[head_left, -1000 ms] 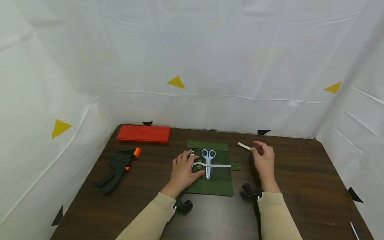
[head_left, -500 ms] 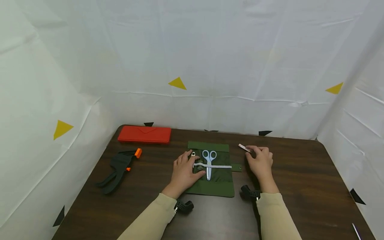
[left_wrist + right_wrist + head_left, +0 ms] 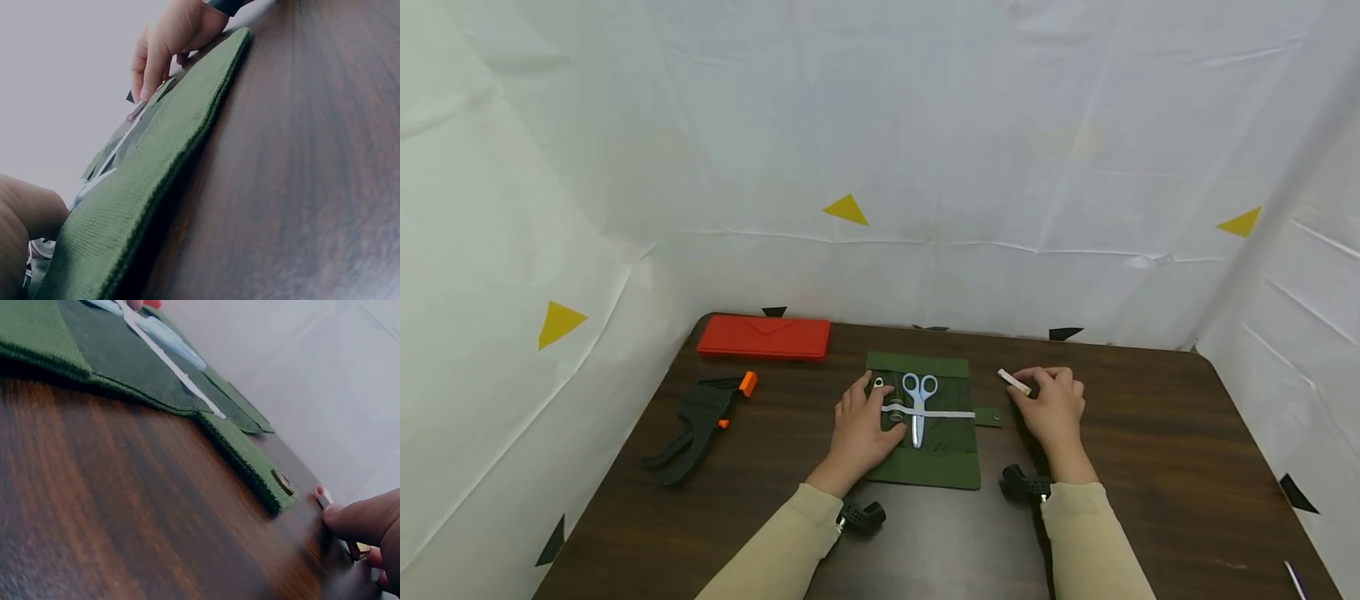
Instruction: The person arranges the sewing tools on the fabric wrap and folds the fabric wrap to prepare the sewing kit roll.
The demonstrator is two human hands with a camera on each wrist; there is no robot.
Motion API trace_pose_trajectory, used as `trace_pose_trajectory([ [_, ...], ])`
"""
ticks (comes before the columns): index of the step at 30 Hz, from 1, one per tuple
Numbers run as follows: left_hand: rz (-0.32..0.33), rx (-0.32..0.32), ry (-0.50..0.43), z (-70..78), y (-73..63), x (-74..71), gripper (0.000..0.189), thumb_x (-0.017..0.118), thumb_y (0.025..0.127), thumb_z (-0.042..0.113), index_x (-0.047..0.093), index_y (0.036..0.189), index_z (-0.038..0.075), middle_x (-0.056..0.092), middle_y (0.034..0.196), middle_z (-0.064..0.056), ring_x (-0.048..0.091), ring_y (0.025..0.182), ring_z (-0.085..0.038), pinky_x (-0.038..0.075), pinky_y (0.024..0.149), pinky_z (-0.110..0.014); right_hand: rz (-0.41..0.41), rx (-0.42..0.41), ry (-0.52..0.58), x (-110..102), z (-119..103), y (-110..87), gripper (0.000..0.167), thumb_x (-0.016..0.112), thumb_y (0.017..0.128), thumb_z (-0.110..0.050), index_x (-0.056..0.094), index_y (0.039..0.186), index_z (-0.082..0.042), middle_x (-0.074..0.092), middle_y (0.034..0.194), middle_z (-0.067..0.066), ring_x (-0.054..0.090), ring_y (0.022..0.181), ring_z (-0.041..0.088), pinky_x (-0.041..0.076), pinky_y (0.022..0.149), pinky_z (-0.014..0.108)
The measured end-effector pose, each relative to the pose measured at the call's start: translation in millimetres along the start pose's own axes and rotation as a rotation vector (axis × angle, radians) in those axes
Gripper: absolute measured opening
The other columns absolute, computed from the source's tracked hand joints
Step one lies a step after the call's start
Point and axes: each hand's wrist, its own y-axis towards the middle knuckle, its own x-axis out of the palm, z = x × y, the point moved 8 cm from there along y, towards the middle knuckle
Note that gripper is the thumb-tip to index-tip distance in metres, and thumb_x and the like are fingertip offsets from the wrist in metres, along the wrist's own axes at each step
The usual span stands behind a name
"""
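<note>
An unrolled green fabric sewing kit lies on the table. A white elastic band holds light-blue scissors and a small green round item on it. My left hand rests on the kit's left side with fingers spread, beside a small white piece with a hole. Right of the kit's snap tab, my right hand pinches a short white stick-like item between thumb and fingers. In the right wrist view, that item has a round end; the fingers hide much of it.
A red case lies at the back left of the dark wooden table. Nearer the left edge lies a black clamp with orange pads. A thin pen-like thing lies at the front right. White sheets stand around the table.
My right hand has moved left onto the white stick-like item, which lay beside its fingers, and now pinches it and has drawn it slightly nearer. My left hand stays on the kit.
</note>
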Motion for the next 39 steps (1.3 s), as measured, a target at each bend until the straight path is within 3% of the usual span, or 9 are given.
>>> trace_pose_trajectory([
  [10,-0.004,0.009,-0.124,6.3,-0.1,-5.4,0.056,0.065,0.087,0.011,0.062,0.144,0.010,0.029,0.173,-0.022,0.025,0.159,-0.046,0.024,0.122,-0.073,-0.007,-0.030,0.038,1.4,-3.1,0.8,0.018,0.076,0.103,-0.022,0.075,0.115,-0.009,0.062,0.131,0.026,0.044,0.124,0.049,0.031,0.104,0.069],
  [14,0.012,0.076,-0.176,22.1,2.3,-10.7,0.040,0.063,0.093,0.006,0.069,0.132,0.012,0.038,0.170,-0.018,0.024,0.162,-0.043,0.023,0.124,-0.071,0.002,-0.038,0.125,0.4,-2.7,1.2,0.017,0.075,0.104,-0.018,0.073,0.117,-0.007,0.077,0.115,0.021,0.053,0.117,0.043,0.031,0.101,0.061],
  [17,0.025,0.165,-0.186,37.7,3.0,-11.4,0.026,0.065,0.099,0.006,0.075,0.123,0.010,0.049,0.166,-0.017,0.028,0.163,-0.042,0.021,0.127,-0.069,0.031,-0.043,0.188,-1.1,-3.2,1.7,0.019,0.074,0.105,-0.020,0.075,0.119,-0.007,0.078,0.113,0.017,0.062,0.111,0.035,0.041,0.100,0.046],
  [20,0.030,0.227,-0.170,52.7,1.8,-10.8,0.021,0.067,0.102,0.007,0.077,0.120,0.009,0.055,0.162,-0.013,0.034,0.163,-0.040,0.020,0.131,-0.068,0.013,-0.059,0.394,-0.3,-8.4,2.0,0.023,0.075,0.105,-0.020,0.075,0.123,-0.005,0.075,0.115,0.010,0.068,0.105,0.017,0.052,0.091,0.022],
  [22,0.022,0.246,-0.136,60.9,2.0,-7.4,0.018,0.068,0.103,0.009,0.078,0.118,0.009,0.057,0.160,-0.012,0.037,0.162,-0.038,0.021,0.132,-0.068,-0.027,-0.067,0.602,1.0,-14.7,1.7,0.028,0.075,0.105,-0.018,0.072,0.126,0.000,0.074,0.115,0.004,0.069,0.101,0.013,0.057,0.086,0.016],
  [25,0.024,0.264,-0.057,67.4,5.2,1.5,0.014,0.069,0.104,0.012,0.080,0.113,0.012,0.064,0.154,-0.009,0.044,0.159,-0.034,0.024,0.133,-0.067,-0.082,-0.073,0.896,2.9,-25.6,-1.1,0.036,0.075,0.104,-0.012,0.067,0.132,0.009,0.073,0.112,-0.003,0.071,0.097,0.015,0.063,0.084,0.020],
  [28,0.040,0.277,-0.006,71.2,9.0,8.2,0.011,0.071,0.104,0.014,0.081,0.109,0.013,0.070,0.145,-0.011,0.052,0.153,-0.035,0.029,0.132,-0.065,-0.111,-0.098,1.025,5.9,-37.8,-5.9,0.039,0.074,0.104,-0.007,0.063,0.134,0.015,0.074,0.109,0.000,0.072,0.090,0.017,0.064,0.077,0.024],
  [32,0.063,0.262,0.050,68.7,11.7,13.1,0.015,0.076,0.101,0.017,0.082,0.114,0.014,0.073,0.140,-0.009,0.061,0.141,-0.034,0.040,0.126,-0.057,-0.173,-0.123,1.013,18.1,-55.4,-13.5,0.035,0.073,0.105,-0.011,0.066,0.130,0.011,0.073,0.108,0.012,0.072,0.084,0.021,0.064,0.065,0.027],
  [39,0.050,0.231,0.182,60.8,11.6,24.5,0.019,0.079,0.100,0.024,0.084,0.118,0.022,0.069,0.143,-0.002,0.059,0.135,-0.029,0.048,0.116,-0.049,-0.349,-0.203,0.724,48.2,-76.4,-23.9,0.024,0.067,0.110,-0.020,0.070,0.128,-0.004,0.069,0.116,0.022,0.073,0.085,0.026,0.065,0.062,0.037],
])
